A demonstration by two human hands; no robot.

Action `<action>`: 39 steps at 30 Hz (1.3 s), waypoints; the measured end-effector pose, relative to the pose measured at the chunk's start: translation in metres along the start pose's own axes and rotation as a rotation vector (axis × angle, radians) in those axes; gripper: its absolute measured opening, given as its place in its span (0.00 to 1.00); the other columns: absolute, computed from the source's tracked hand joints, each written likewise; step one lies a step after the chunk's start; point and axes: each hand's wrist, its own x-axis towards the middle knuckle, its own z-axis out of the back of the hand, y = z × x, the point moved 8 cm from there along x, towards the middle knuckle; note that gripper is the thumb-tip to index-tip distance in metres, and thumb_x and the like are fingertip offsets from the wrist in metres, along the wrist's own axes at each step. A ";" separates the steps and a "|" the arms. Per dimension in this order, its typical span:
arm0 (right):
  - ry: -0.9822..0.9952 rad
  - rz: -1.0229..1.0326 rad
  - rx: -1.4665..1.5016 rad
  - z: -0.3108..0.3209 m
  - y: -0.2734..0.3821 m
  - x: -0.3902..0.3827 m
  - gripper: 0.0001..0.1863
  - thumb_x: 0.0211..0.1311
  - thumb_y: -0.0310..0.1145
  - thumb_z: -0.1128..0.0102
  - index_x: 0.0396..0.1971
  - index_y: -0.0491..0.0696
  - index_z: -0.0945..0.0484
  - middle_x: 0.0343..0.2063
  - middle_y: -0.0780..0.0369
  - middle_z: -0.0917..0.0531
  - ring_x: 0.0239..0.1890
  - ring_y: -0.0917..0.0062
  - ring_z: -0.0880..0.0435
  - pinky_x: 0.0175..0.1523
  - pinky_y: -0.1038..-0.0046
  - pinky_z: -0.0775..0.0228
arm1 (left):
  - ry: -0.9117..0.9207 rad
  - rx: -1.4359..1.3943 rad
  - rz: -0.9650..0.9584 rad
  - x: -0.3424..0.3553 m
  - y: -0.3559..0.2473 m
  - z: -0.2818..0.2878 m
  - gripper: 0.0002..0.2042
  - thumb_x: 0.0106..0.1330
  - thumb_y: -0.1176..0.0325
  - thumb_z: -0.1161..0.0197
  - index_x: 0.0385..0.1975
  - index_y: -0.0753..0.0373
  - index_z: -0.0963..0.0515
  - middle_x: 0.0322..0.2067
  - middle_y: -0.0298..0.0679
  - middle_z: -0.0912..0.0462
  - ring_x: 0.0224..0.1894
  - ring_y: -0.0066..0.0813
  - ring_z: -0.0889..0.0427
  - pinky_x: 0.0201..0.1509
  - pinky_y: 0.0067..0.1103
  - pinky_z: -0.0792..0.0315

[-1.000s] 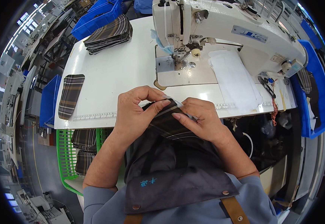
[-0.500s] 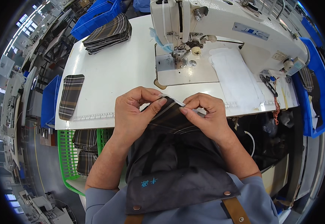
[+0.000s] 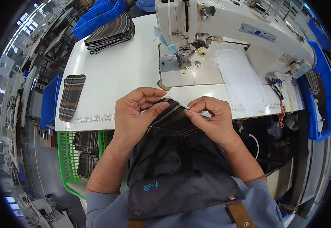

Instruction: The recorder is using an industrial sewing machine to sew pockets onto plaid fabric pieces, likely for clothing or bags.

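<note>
Between my hands, just in front of the table edge, is a dark plaid fabric piece (image 3: 171, 118) with a white layer along its far edge. My left hand (image 3: 137, 114) pinches its left corner, thumb lying on top of the plaid. On the right side, my right hand (image 3: 210, 116) grips the same edge between thumb and forefinger. The lower part of the piece merges with my dark apron, so its near end is hard to make out. A sewing machine (image 3: 226, 22) stands beyond my hands, its needle area over a metal plate.
One plaid piece (image 3: 72, 97) lies at the table's left, with a stack of plaid pieces (image 3: 110, 33) farther back. White fabric sheets (image 3: 241, 76) and thread snips (image 3: 274, 86) lie to the right. A green basket (image 3: 67, 159) sits below left; blue bins (image 3: 51, 102) flank the table.
My left fingers have loosened and lifted slightly, the thumb shifting a little left along the fabric's edge. My right hand keeps its pinch almost unmoved.
</note>
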 end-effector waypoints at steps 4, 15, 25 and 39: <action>0.001 -0.027 0.010 -0.002 -0.001 0.000 0.05 0.60 0.23 0.29 0.27 0.41 0.17 0.32 0.60 0.12 0.35 0.80 0.15 0.43 0.78 0.25 | 0.030 0.020 0.063 -0.003 0.008 0.002 0.11 0.65 0.77 0.28 0.45 0.74 0.18 0.39 0.44 0.11 0.40 0.22 0.13 0.47 0.17 0.19; 0.001 0.004 0.008 -0.004 -0.003 0.001 0.04 0.60 0.23 0.30 0.28 0.42 0.18 0.32 0.60 0.12 0.33 0.81 0.15 0.40 0.78 0.24 | 0.037 0.016 0.094 -0.001 0.013 0.004 0.10 0.66 0.75 0.29 0.44 0.74 0.16 0.38 0.43 0.11 0.39 0.22 0.13 0.47 0.17 0.19; -0.012 -0.007 0.009 -0.005 -0.007 0.003 0.05 0.60 0.23 0.29 0.28 0.41 0.17 0.32 0.60 0.12 0.34 0.81 0.15 0.42 0.79 0.24 | 0.065 -0.040 0.149 0.009 0.019 0.006 0.10 0.67 0.75 0.30 0.43 0.74 0.16 0.35 0.42 0.11 0.36 0.19 0.13 0.43 0.15 0.19; -0.006 -0.017 0.042 -0.005 -0.013 0.007 0.04 0.59 0.23 0.29 0.28 0.41 0.17 0.32 0.60 0.12 0.35 0.81 0.15 0.42 0.78 0.24 | 0.161 -0.128 0.294 0.018 0.029 0.007 0.11 0.67 0.74 0.29 0.45 0.73 0.17 0.38 0.43 0.11 0.38 0.21 0.13 0.47 0.16 0.20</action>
